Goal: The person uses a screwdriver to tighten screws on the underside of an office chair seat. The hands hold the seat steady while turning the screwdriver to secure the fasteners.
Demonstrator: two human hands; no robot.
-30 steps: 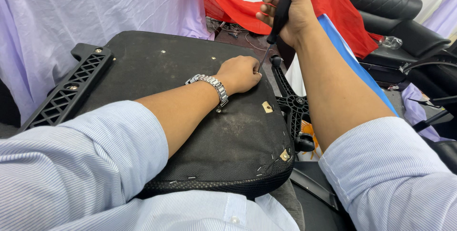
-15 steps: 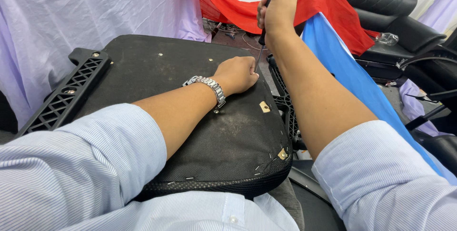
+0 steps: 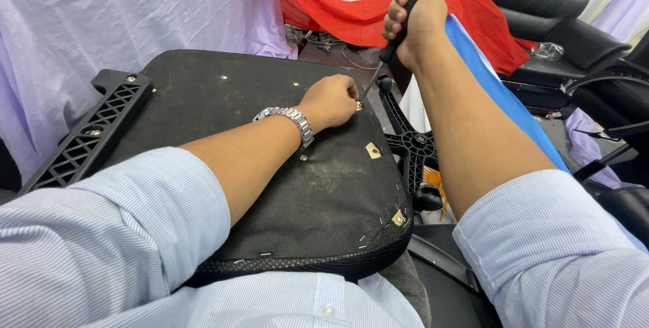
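An upturned office chair seat (image 3: 270, 166), its black fabric underside dusty, lies across my lap. My right hand (image 3: 414, 18) is raised above its far right edge and grips the black handle of a screwdriver (image 3: 395, 37), whose thin shaft slants down to a fastener at my left fingertips. My left hand (image 3: 332, 100), with a metal watch on the wrist, rests on the seat with fingers pinched around that fastener. A few small screws and metal tabs dot the fabric.
A black plastic armrest bracket (image 3: 88, 132) juts out at the seat's left. A black star-shaped chair base (image 3: 412, 145) lies on the floor to the right. Lilac, red and blue cloths hang behind; a black quilted armchair (image 3: 541, 3) stands at the far right.
My right hand with the screwdriver has shifted slightly right and turned, so the handle and shaft show again. My left hand has stayed on the fastener near the seat's far edge.
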